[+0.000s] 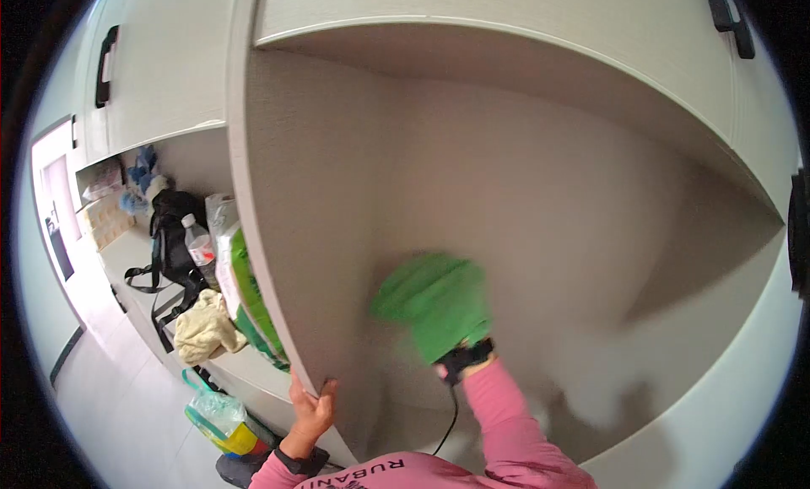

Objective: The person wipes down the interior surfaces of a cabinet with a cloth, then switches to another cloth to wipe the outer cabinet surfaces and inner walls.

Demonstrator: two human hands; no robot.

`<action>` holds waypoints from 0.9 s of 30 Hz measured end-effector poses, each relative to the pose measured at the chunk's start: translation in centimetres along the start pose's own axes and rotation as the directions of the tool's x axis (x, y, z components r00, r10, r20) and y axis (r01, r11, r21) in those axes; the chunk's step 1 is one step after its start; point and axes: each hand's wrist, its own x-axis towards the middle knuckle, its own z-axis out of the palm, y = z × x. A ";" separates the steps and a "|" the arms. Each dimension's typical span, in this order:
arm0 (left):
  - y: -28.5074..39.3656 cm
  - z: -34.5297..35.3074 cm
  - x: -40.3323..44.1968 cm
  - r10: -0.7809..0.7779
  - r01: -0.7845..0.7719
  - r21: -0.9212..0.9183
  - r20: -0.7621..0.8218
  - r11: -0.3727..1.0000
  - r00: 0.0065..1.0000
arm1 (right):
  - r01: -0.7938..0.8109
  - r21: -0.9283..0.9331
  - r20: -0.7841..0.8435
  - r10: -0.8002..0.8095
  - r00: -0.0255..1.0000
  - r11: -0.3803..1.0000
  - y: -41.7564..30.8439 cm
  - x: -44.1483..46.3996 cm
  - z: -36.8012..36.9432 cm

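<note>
A green cloth (439, 299) lies spread against the back wall of the open cabinet niche (540, 194), near its left inner side. My right hand (456, 358) is at the lower end of the cloth, mostly covered by it, with a black strap around the wrist and a dark cable hanging below. My left hand (314, 413) grips the front edge of the upright divider panel (266, 261), thumb and fingers around it. A black band circles my left wrist.
Left of the divider, a shelf holds a green and white package (251, 303), a bottle (198, 246), a black bag (173, 227) and a cream cloth (202, 327). Below stands a clear bag (221, 413) with a teal handle. Cabinet doors (506, 12) overhang above.
</note>
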 end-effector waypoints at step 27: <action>4.3 0.8 1.6 0.123 -0.107 0.199 -0.069 0.974 0.990 | -0.376 -0.541 0.180 -0.541 0.822 -0.752 -8.1 20.0 -39.4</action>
